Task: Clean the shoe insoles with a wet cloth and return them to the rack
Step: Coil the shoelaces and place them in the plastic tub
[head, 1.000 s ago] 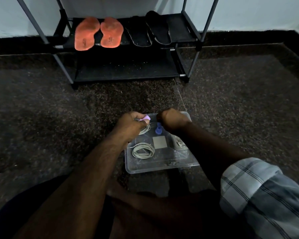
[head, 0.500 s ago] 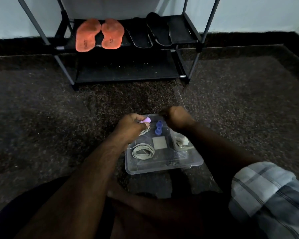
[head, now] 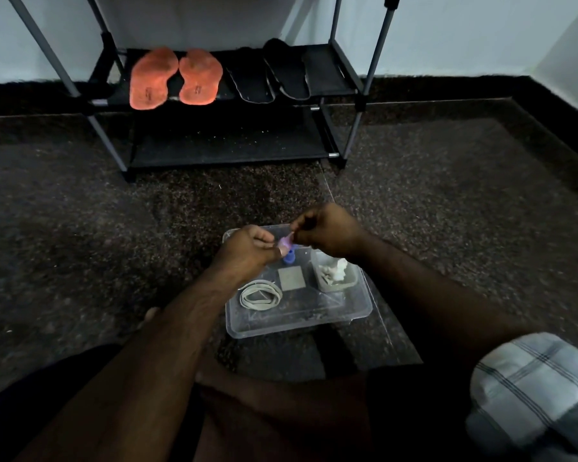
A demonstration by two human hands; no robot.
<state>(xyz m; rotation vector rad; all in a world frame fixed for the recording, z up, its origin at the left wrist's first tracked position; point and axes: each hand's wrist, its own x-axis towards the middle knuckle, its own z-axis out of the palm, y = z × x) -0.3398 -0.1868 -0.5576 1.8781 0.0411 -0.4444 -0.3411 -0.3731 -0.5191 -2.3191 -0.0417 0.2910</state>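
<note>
Above a clear plastic tray on the dark speckled floor, a seated person works both hands together. Left hand has its grip curled round a small pale purple object, and right hand pinches the top of the same object between closed fingers; what the object is cannot be told. Below the hands, inside the tray, stand a blue bottle-like item, a grey square pad, a coil of pale cord at the left and a small tub holding crumpled white cloth at the right. At the far side, a black shoe rack stands against the wall. Its upper shelf carries two orange insoles side by side at the left and two black insoles just right of them, well apart from the hands. A checked sleeve shows at near right.
</note>
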